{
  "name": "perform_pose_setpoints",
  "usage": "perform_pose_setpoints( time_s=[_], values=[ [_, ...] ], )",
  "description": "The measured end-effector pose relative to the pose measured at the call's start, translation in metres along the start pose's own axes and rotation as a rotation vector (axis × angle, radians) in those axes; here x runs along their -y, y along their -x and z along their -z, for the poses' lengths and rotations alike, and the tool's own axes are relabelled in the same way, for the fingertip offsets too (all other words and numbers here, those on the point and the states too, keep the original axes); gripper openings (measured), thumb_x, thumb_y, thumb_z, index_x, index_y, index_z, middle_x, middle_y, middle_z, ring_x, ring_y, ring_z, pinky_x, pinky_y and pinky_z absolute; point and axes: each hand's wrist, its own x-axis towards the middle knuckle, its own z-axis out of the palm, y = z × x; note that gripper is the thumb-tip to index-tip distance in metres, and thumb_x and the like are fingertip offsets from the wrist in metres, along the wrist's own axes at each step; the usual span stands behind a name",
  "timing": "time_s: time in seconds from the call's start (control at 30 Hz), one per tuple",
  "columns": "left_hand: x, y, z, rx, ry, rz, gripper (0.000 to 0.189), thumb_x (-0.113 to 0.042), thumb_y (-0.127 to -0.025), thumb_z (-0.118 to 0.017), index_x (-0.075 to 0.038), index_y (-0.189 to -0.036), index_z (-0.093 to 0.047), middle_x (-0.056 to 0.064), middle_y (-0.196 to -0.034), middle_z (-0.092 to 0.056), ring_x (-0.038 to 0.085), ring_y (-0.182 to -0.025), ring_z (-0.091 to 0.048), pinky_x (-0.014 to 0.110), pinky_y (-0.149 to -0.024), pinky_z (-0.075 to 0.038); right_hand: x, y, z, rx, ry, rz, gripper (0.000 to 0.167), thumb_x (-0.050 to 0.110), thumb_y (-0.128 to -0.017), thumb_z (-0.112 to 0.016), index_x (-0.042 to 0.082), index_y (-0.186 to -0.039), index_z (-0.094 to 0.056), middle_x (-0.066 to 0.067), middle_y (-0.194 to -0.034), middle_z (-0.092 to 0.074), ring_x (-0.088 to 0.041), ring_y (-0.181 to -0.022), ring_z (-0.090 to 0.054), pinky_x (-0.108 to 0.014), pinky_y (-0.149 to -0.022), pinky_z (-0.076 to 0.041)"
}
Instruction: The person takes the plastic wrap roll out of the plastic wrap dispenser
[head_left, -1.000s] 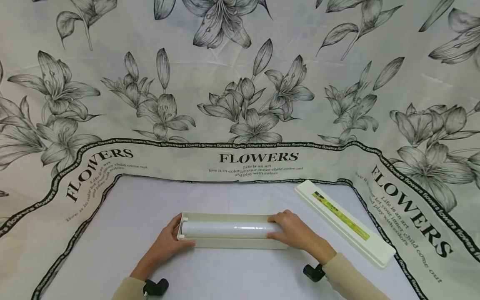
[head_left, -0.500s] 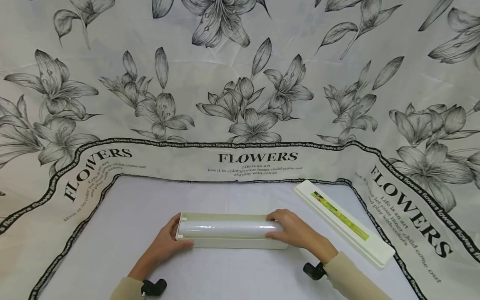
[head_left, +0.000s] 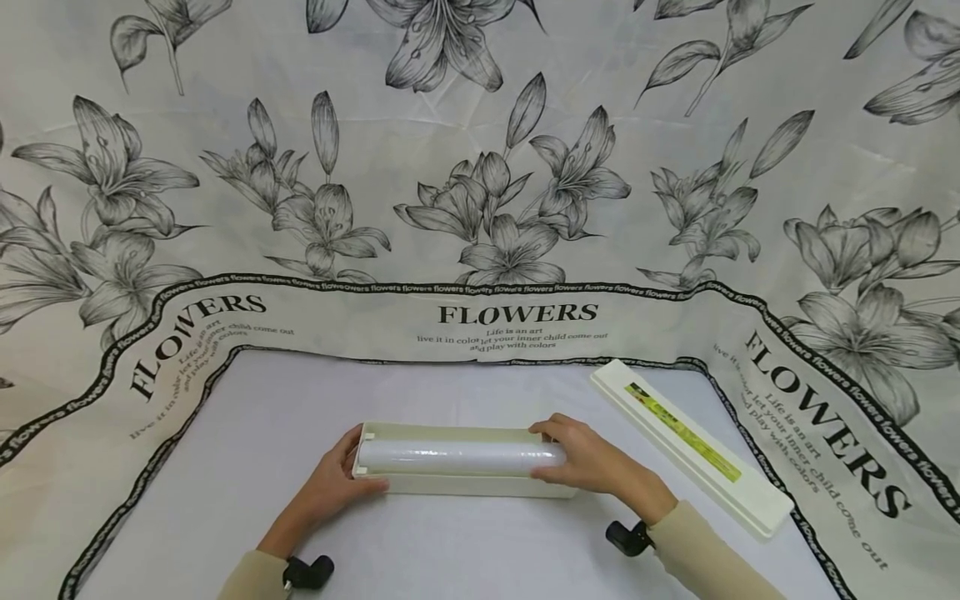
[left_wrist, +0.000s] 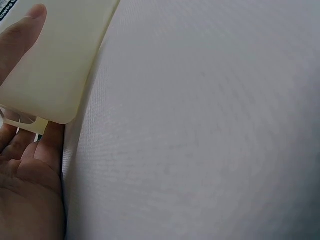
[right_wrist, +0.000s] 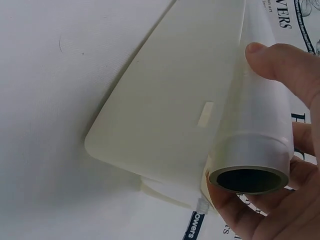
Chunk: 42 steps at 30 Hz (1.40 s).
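While my left hand (head_left: 335, 482) grips the box (head_left: 480, 486), my right hand (head_left: 587, 458) curls round the roll (head_left: 457, 457) at its raised right end | roll's left end inside the box | risk: glossy surface slipping my fingers could drop it

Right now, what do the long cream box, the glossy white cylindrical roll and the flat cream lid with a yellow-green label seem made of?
Long cream box: probably moulded plastic, matt, with rounded corners.
Glossy white roll: likely plastic film, with bright highlights; hollow core, hard to tell.
Cream lid: probably similar plastic, smooth and close in colour; label, paper or film.
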Motion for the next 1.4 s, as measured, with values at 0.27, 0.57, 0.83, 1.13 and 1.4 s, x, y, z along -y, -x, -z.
perform_pose_setpoints(
  time_s=[0.27,0.57,0.83,1.13,1.4],
  values=[
    [0.0001,0.0001,-0.0008,0.002,-0.006,-0.021,0.113,-0.022,-0.077,-0.093,-0.010,-0.163,-0.022,0.014,-0.162,-0.038,0.031,-0.144,-0.047,0.017,-0.101,-0.048,0.0016,0.0017,0.0010,-0.016,-0.036,0.035,0.042,0.033,-0.084,-0.084,0.007,-0.115,-0.074,0.002,-0.104,-0.059,-0.009,-0.090,-0.057,-0.025,-0.074,-0.053],
    [0.0002,0.0007,-0.0021,0.000,0.012,0.008,0.114,-0.022,-0.076,-0.094,-0.012,-0.164,-0.022,0.013,-0.164,-0.035,0.033,-0.146,-0.044,0.019,-0.103,-0.048,0.0025,0.0012,0.0011,0.026,-0.034,-0.003,0.042,0.034,-0.085,-0.080,0.010,-0.118,-0.071,-0.001,-0.112,-0.071,-0.011,-0.093,-0.060,-0.028,-0.074,-0.052],
    [-0.0008,0.0019,-0.0024,0.006,0.022,0.000,0.112,-0.020,-0.077,-0.093,-0.012,-0.163,-0.023,0.014,-0.163,-0.036,0.034,-0.145,-0.045,0.022,-0.102,-0.050,0.0038,0.0026,-0.0014,0.030,-0.056,0.000,0.046,0.029,-0.085,-0.079,0.012,-0.126,-0.066,0.000,-0.114,-0.071,-0.008,-0.090,-0.062,-0.028,-0.075,-0.054],
    [-0.0032,0.0031,-0.0008,0.004,0.026,-0.002,0.112,-0.019,-0.077,-0.093,-0.010,-0.163,-0.021,0.015,-0.164,-0.035,0.035,-0.146,-0.044,0.021,-0.102,-0.049,0.0036,0.0013,-0.0034,0.012,-0.062,0.046,0.041,0.035,-0.086,-0.084,0.017,-0.119,-0.066,0.004,-0.113,-0.070,-0.007,-0.093,-0.062,-0.029,-0.078,-0.054],
    [-0.0020,0.0030,-0.0018,0.004,0.037,-0.006,0.112,-0.018,-0.077,-0.093,-0.010,-0.163,-0.021,0.016,-0.163,-0.036,0.036,-0.145,-0.045,0.021,-0.101,-0.050,0.0048,0.0015,-0.0037,-0.015,-0.034,0.056,0.039,0.033,-0.086,-0.083,0.016,-0.117,-0.066,0.004,-0.112,-0.070,-0.007,-0.093,-0.061,-0.029,-0.077,-0.054]
  ],
)
